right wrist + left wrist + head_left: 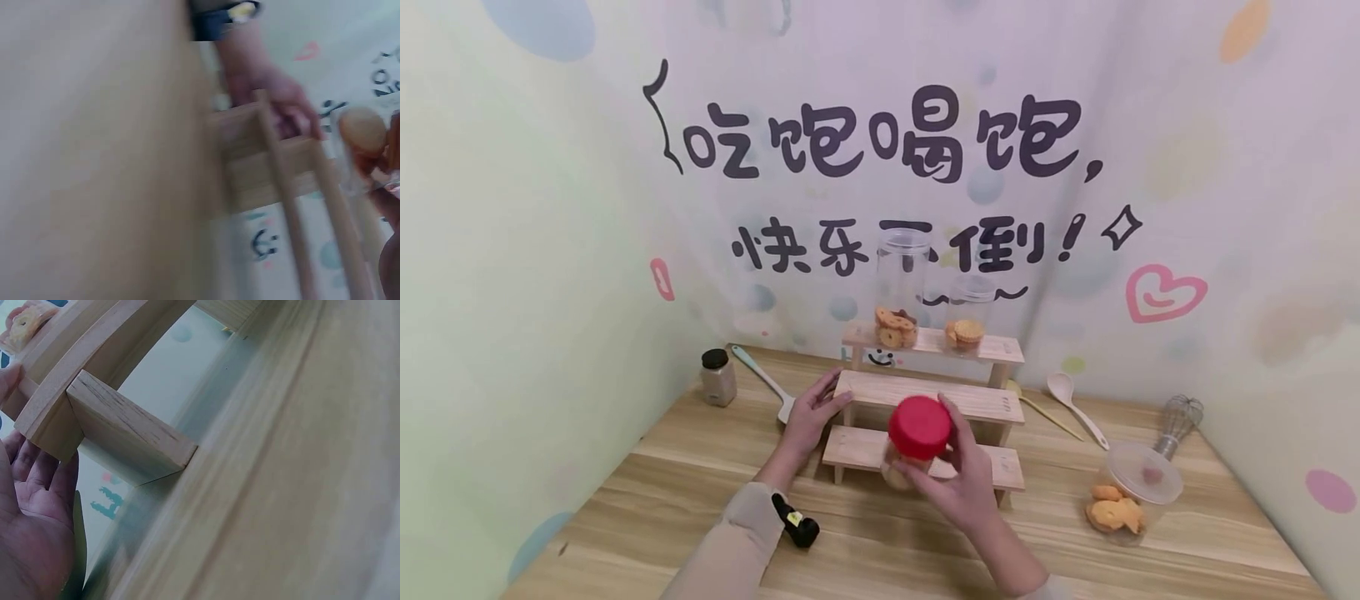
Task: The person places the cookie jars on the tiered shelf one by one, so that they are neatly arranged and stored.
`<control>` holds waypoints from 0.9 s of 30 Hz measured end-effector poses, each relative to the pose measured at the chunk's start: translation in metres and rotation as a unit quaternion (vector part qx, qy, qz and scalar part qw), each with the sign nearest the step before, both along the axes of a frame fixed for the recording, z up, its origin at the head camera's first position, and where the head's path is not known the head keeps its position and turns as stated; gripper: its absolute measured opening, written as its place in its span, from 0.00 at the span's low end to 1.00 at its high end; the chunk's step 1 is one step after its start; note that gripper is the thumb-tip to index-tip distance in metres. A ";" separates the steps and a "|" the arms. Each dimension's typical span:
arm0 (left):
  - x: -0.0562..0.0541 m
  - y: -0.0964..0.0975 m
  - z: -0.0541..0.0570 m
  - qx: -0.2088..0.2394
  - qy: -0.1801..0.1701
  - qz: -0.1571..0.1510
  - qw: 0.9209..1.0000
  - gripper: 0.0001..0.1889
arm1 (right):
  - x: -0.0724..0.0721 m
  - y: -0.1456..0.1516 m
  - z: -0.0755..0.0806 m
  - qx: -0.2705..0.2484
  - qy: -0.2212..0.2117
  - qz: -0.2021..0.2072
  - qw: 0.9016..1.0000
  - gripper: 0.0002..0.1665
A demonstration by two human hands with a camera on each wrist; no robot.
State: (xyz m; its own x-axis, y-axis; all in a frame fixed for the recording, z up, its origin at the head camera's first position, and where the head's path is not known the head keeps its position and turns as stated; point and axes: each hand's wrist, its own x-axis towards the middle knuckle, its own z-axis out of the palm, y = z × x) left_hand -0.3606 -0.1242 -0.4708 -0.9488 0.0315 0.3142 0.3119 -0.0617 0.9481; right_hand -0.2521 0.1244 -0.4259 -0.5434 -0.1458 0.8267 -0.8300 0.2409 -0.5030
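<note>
A three-tier wooden shelf stand (925, 395) is on the table near the back wall. My left hand (807, 415) grips the left end of its middle tier; in the left wrist view the fingers (47, 469) are below the plank and part of the thumb shows above. In front of the lower tiers, my right hand (961, 479) holds a clear jar with a red lid (920, 427). Brownish food pieces show through this jar (362, 134) in the right wrist view. On the top tier stand a tall jar of cookies (895, 321) and a shorter jar of round cookies (966, 325).
On the right are another cookie jar (1116, 512), a whisk (1180, 421), a white spoon (1075, 404) and a yellow utensil (1045, 408). A black-lidded jar (718, 383) and a pale-handled utensil (760, 375) lie to the left. Walls border the table.
</note>
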 end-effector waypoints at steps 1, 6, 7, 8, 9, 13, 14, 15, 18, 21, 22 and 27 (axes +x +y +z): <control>0.000 0.000 0.000 0.000 -0.003 0.000 1.000 0.33 | -0.005 -0.002 0.006 0.003 -0.012 -0.011 1.000 0.63; 0.000 -0.002 0.002 0.002 -0.019 -0.014 1.000 0.33 | -0.020 -0.023 0.036 -0.020 -0.086 -0.025 0.996 0.53; -0.001 -0.002 0.002 0.004 -0.020 -0.017 1.000 0.33 | -0.021 -0.027 0.040 -0.032 -0.096 -0.022 0.995 0.51; -0.001 -0.002 0.002 0.004 -0.020 -0.020 1.000 0.33 | -0.022 -0.031 0.043 -0.045 -0.103 -0.020 0.993 0.49; -0.002 -0.002 0.001 0.004 -0.019 -0.020 1.000 0.33 | -0.022 -0.035 0.045 -0.057 -0.110 -0.022 0.992 0.48; -0.002 -0.002 -0.001 0.005 -0.019 -0.020 1.000 0.33 | -0.029 -0.041 0.042 -0.090 -0.113 -0.032 0.989 0.48; -0.002 -0.002 -0.001 0.005 -0.019 -0.019 1.000 0.33 | -0.032 -0.041 0.040 -0.094 -0.111 -0.034 0.989 0.48; -0.002 -0.001 -0.001 0.005 -0.018 -0.017 1.000 0.33 | -0.035 -0.040 0.037 -0.097 -0.110 -0.037 0.988 0.48; -0.003 -0.001 -0.001 0.007 -0.013 -0.010 1.000 0.33 | -0.045 -0.036 0.027 -0.098 -0.108 -0.036 0.989 0.49; -0.002 0.000 -0.001 0.005 -0.005 -0.004 1.000 0.33 | -0.050 -0.033 0.022 -0.084 -0.104 -0.033 0.990 0.48; -0.002 0.000 -0.001 0.005 -0.004 -0.003 1.000 0.34 | -0.050 -0.033 0.021 -0.077 -0.103 -0.033 0.991 0.48; -0.001 0.000 -0.001 0.005 -0.006 -0.003 1.000 0.33 | -0.051 -0.035 0.018 -0.039 -0.098 -0.043 0.994 0.49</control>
State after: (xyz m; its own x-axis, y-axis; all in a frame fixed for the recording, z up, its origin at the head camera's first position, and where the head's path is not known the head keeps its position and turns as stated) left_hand -0.3618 -0.1243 -0.4722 -0.9521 0.0342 0.3038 0.3008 -0.0728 0.9509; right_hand -0.3030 0.0893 -0.4080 -0.7024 -0.0317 0.7110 -0.6926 0.2609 -0.6725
